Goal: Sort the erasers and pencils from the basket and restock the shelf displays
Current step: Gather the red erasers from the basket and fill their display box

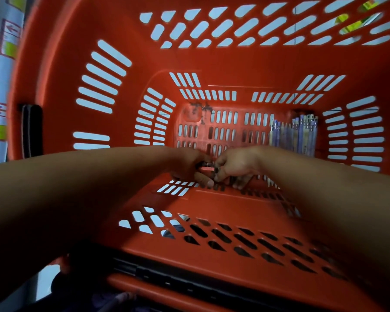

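Red slotted basket (pixel 212 61) is seen from above, and both forearms are reached down into it. The hands are met at the middle of the basket floor.

Left hand (pixel 187 165): grip narrow, with fingers and thumb curled round small dark items (pixel 208 164). Right hand (pixel 239 165): grip narrow too, with thumb and fingertips pinched onto the same cluster, just beside the left hand. The items are too small and blurred to be identified as erasers or anything else. A red patch is seen directly under the cluster; whether it is an item or the basket floor cannot be told.

Pencils (pixel 295 136): a bunch in purple and pale tones is laid flat on the floor along the right wall, ends pointed to the far wall. They are near the right hand but not touched by it.

A dark scuff (pixel 198 109) is seen at the far left of the floor. A black handle pivot (pixel 32 129) is fixed at the left rim and a black handle bar (pixel 167 278) is folded along the near rim. Shelf labels (pixel 0 122) with red arrows are seen outside at the left edge, and yellow-green packaging (pixel 351 23) shows through the far-wall slots, top right.
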`<state>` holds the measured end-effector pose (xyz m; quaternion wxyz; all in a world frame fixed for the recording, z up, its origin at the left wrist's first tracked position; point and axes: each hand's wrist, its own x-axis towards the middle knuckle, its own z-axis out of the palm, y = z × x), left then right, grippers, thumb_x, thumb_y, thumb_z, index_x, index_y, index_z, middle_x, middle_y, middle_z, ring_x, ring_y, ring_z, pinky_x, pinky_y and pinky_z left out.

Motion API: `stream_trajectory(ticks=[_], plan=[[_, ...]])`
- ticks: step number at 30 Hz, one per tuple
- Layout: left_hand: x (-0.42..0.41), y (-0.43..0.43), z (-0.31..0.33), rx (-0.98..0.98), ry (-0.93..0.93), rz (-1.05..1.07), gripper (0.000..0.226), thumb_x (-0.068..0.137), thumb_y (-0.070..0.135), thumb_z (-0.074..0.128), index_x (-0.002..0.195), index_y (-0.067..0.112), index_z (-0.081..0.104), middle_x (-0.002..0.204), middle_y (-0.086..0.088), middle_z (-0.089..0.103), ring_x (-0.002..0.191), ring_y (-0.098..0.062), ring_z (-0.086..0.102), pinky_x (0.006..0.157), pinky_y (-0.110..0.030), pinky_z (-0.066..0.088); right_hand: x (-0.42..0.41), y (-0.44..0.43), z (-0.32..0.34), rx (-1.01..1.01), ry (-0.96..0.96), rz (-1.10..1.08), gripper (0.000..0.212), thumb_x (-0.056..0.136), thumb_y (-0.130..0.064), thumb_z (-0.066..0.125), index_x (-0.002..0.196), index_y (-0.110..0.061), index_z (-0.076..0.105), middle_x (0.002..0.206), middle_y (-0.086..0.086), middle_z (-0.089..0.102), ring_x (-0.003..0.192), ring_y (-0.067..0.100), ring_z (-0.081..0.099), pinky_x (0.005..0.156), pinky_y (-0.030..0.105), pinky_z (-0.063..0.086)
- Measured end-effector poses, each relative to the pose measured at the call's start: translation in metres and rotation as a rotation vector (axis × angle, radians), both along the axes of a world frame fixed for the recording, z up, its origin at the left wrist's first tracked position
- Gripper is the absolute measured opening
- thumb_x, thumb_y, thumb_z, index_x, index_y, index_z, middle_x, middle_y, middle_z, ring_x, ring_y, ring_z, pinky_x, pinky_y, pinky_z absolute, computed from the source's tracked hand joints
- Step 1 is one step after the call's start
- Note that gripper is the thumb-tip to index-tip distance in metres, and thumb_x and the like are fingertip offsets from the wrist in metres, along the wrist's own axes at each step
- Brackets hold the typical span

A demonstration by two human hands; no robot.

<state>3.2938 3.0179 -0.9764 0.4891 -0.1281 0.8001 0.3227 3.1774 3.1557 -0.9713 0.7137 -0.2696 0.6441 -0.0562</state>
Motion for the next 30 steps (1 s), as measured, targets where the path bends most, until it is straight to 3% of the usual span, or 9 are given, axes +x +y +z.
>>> stream_trajectory(ticks=[3, 6, 9, 12, 14, 16, 19, 24, 30], plan=[[0.001, -0.002, -0.001, 0.003, -0.043, 0.054, 0.065, 0.068, 0.071, 0.078, 0.12, 0.036, 0.062, 0.108, 0.009, 0.068, 0.103, -0.019, 0.067, 0.094, -0.045, 0.056, 0.0, 0.0, 0.0, -0.004, 0.004, -0.013, 0.008, 0.097, -0.014, 0.066, 0.09, -0.015, 0.062, 0.101, 0.011, 0.06, 0.068, 0.022, 0.059, 0.065, 0.032, 0.057], [-0.002, 0.002, 0.006, 0.005, -0.009, 0.055, 0.051, 0.079, 0.057, 0.079, 0.118, 0.027, 0.064, 0.099, 0.017, 0.061, 0.102, -0.016, 0.062, 0.094, -0.036, 0.051, 0.001, 0.0, -0.001, -0.011, 0.021, -0.013, 0.011, 0.097, -0.013, 0.065, 0.087, -0.015, 0.061, 0.095, 0.01, 0.06, 0.068, 0.022, 0.058, 0.065, 0.032, 0.056], [-0.008, 0.001, 0.01, 0.051, -0.088, 0.087, 0.051, 0.08, 0.05, 0.081, 0.121, 0.027, 0.062, 0.109, 0.005, 0.065, 0.1, -0.02, 0.064, 0.091, -0.04, 0.055, 0.002, -0.002, -0.001, -0.032, 0.058, 0.022, 0.003, 0.096, -0.014, 0.066, 0.097, -0.012, 0.064, 0.099, 0.012, 0.063, 0.076, 0.025, 0.062, 0.072, 0.036, 0.059], [-0.015, -0.004, 0.015, 0.091, -0.314, 0.186, 0.045, 0.088, 0.028, 0.08, 0.125, 0.023, 0.056, 0.092, -0.004, 0.064, 0.072, -0.019, 0.067, 0.063, -0.038, 0.06, 0.003, -0.003, -0.001, -0.041, 0.071, 0.048, 0.02, 0.095, -0.014, 0.067, 0.114, -0.008, 0.065, 0.107, 0.014, 0.064, 0.079, 0.027, 0.064, 0.08, 0.041, 0.061], [-0.017, -0.007, 0.017, 0.106, -0.348, 0.188, 0.036, 0.089, 0.01, 0.076, 0.118, 0.02, 0.056, 0.08, -0.004, 0.064, 0.06, -0.016, 0.065, 0.055, -0.034, 0.057, 0.003, -0.004, 0.0, -0.049, 0.07, 0.043, 0.022, 0.095, -0.012, 0.067, 0.116, -0.008, 0.065, 0.107, 0.013, 0.063, 0.077, 0.026, 0.064, 0.074, 0.038, 0.061], [-0.016, -0.008, 0.017, 0.112, -0.333, 0.202, 0.037, 0.087, 0.004, 0.075, 0.114, 0.021, 0.056, 0.079, -0.006, 0.066, 0.061, -0.018, 0.066, 0.057, -0.035, 0.058, 0.002, -0.003, 0.0, -0.041, 0.048, 0.005, 0.018, 0.094, -0.008, 0.067, 0.112, -0.007, 0.067, 0.104, 0.013, 0.063, 0.071, 0.023, 0.062, 0.062, 0.032, 0.06], [-0.015, -0.009, 0.021, 0.11, -0.314, 0.247, 0.041, 0.085, 0.003, 0.077, 0.119, 0.018, 0.059, 0.089, -0.009, 0.067, 0.07, -0.022, 0.067, 0.06, -0.036, 0.06, 0.0, -0.002, 0.003, -0.023, -0.02, -0.084, 0.009, 0.094, -0.001, 0.065, 0.099, -0.008, 0.067, 0.102, 0.014, 0.061, 0.076, 0.026, 0.061, 0.061, 0.031, 0.058], [-0.013, -0.007, 0.024, 0.113, -0.252, 0.393, 0.031, 0.086, 0.005, 0.076, 0.114, 0.009, 0.064, 0.079, -0.007, 0.065, 0.06, -0.018, 0.065, 0.055, -0.033, 0.058, -0.004, -0.003, 0.011, 0.028, -0.143, -0.239, 0.013, 0.09, 0.008, 0.063, 0.087, -0.004, 0.063, 0.106, 0.017, 0.059, 0.084, 0.03, 0.063, 0.064, 0.031, 0.06], [-0.009, 0.0, 0.019, 0.082, -0.221, 0.476, 0.034, 0.081, 0.017, 0.084, 0.11, 0.017, 0.067, 0.089, -0.01, 0.069, 0.063, -0.019, 0.067, 0.051, -0.032, 0.057, -0.003, -0.003, 0.015, 0.095, -0.264, -0.415, 0.017, 0.088, 0.016, 0.062, 0.096, 0.001, 0.064, 0.103, 0.014, 0.059, 0.099, 0.026, 0.062, 0.08, 0.038, 0.062]])
